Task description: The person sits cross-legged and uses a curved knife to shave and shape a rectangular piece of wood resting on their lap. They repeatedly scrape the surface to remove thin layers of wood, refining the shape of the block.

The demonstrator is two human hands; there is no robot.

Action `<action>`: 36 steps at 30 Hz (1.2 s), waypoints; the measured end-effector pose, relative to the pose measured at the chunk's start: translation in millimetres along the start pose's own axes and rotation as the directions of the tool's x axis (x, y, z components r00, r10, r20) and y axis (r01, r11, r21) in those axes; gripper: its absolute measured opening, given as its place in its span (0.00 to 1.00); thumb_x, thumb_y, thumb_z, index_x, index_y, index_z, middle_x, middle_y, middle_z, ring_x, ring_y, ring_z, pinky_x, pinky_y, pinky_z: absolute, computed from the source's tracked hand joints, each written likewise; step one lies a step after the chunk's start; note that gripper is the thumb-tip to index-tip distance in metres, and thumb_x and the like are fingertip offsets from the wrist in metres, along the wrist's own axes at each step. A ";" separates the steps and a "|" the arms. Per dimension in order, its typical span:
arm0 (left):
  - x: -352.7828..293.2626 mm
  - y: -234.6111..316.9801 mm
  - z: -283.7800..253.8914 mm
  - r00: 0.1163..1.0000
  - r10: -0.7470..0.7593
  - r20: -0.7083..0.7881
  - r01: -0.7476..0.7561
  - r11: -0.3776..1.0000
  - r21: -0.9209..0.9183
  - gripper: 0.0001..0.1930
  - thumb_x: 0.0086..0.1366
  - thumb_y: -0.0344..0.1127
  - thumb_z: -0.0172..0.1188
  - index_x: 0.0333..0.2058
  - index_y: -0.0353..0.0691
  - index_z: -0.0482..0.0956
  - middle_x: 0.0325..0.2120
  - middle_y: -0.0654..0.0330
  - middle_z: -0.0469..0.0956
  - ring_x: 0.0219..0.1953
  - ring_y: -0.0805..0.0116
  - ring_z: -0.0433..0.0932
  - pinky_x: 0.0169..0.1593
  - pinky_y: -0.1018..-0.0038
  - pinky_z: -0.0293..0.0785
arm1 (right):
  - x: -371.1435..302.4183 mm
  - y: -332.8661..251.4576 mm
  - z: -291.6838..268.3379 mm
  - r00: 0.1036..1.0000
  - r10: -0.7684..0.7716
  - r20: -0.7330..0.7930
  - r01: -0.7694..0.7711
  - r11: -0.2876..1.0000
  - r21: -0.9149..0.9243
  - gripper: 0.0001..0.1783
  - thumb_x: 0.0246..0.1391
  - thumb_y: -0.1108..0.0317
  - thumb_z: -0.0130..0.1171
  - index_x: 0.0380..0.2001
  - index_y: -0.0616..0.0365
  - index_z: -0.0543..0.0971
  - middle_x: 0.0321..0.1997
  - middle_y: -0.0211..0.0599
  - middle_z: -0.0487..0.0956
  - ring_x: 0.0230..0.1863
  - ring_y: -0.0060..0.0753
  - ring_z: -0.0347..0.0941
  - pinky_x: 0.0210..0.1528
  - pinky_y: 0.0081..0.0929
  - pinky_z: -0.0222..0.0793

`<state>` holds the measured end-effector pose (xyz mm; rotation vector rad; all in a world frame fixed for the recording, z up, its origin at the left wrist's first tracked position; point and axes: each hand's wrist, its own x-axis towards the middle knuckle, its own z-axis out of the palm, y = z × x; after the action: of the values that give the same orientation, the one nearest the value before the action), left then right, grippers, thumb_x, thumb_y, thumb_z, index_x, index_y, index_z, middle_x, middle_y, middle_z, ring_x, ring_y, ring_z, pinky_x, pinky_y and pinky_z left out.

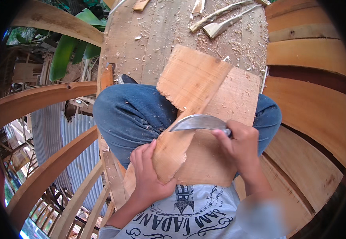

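Note:
My right hand (242,143) is closed around the handle of a curved knife (195,122). Its grey blade points left and lies across the narrow middle of a pale wooden workpiece (197,77). The workpiece has a broad, square far end with a rough left edge, and a tapering near end. My left hand (146,171) grips that near end, thumb on the right side and fingers on the left. Under the workpiece a flat board (236,95) rests across my lap, over my jeans. The knife's handle is mostly hidden by my fingers.
Wood shavings litter the plank floor (153,44) ahead. Two roughly shaped sticks (220,26) lie at the far right of it. Wooden slats (308,51) rise on the right; a wooden railing (49,93) and corrugated metal sheets (77,135) are on the left.

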<state>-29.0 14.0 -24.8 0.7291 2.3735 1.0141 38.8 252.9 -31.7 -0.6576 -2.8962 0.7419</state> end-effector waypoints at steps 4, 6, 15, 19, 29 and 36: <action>3.0 -0.8 -10.4 0.999 -0.006 0.041 0.008 0.999 -0.038 0.45 0.36 0.32 0.62 0.58 0.28 0.60 0.46 0.45 0.65 0.49 0.48 0.63 0.57 0.56 0.55 | 20.4 6.4 8.1 0.998 -0.045 -0.038 0.040 0.990 -0.135 0.33 0.42 0.36 0.63 0.12 0.56 0.68 0.10 0.37 0.67 0.13 0.41 0.67 0.17 0.34 0.62; 2.4 -3.3 -12.0 0.999 -0.022 0.048 0.025 0.998 -0.062 0.44 0.36 0.32 0.61 0.58 0.28 0.60 0.46 0.45 0.65 0.49 0.48 0.63 0.56 0.56 0.56 | 28.6 15.1 10.7 0.996 -0.040 -0.078 0.026 0.985 -0.169 0.35 0.41 0.33 0.62 0.11 0.55 0.66 0.10 0.37 0.66 0.13 0.40 0.67 0.16 0.33 0.61; 3.2 -6.8 -7.6 0.998 -0.041 0.047 0.043 0.998 -0.050 0.44 0.36 0.32 0.62 0.58 0.30 0.60 0.46 0.46 0.64 0.49 0.48 0.63 0.57 0.57 0.56 | 45.4 27.2 23.6 0.960 0.040 -0.279 -0.083 0.986 -0.145 0.32 0.50 0.39 0.61 0.16 0.61 0.73 0.14 0.42 0.71 0.16 0.45 0.69 0.21 0.39 0.62; -2.2 -7.5 -9.9 0.998 -0.029 0.053 0.034 0.995 -0.093 0.44 0.36 0.32 0.62 0.58 0.30 0.60 0.47 0.46 0.64 0.49 0.48 0.62 0.57 0.57 0.55 | 77.0 103.6 -38.1 0.817 0.442 -0.372 -0.486 0.874 -0.029 0.32 0.58 0.42 0.52 0.21 0.64 0.78 0.15 0.52 0.71 0.17 0.47 0.66 0.24 0.41 0.61; 2.1 -1.6 -17.6 0.995 -0.071 0.064 0.078 0.990 -0.113 0.44 0.36 0.30 0.61 0.58 0.31 0.59 0.47 0.46 0.65 0.49 0.49 0.63 0.57 0.57 0.56 | 29.4 -0.3 13.8 0.996 -0.081 -0.046 0.078 0.995 -0.063 0.32 0.42 0.36 0.64 0.13 0.56 0.71 0.12 0.37 0.69 0.15 0.41 0.69 0.18 0.35 0.62; -2.1 -0.7 -11.6 0.996 -0.048 0.074 0.054 0.995 -0.080 0.44 0.35 0.30 0.62 0.57 0.30 0.60 0.47 0.46 0.65 0.49 0.48 0.63 0.57 0.57 0.56 | 84.0 56.2 -7.4 0.891 0.371 -0.263 -0.391 0.920 -0.029 0.35 0.53 0.39 0.57 0.13 0.65 0.69 0.13 0.49 0.68 0.16 0.53 0.64 0.21 0.43 0.59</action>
<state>-34.4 6.3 -17.6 0.6603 2.2637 1.0389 -14.2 336.3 -54.2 -1.2580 -2.5996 0.5241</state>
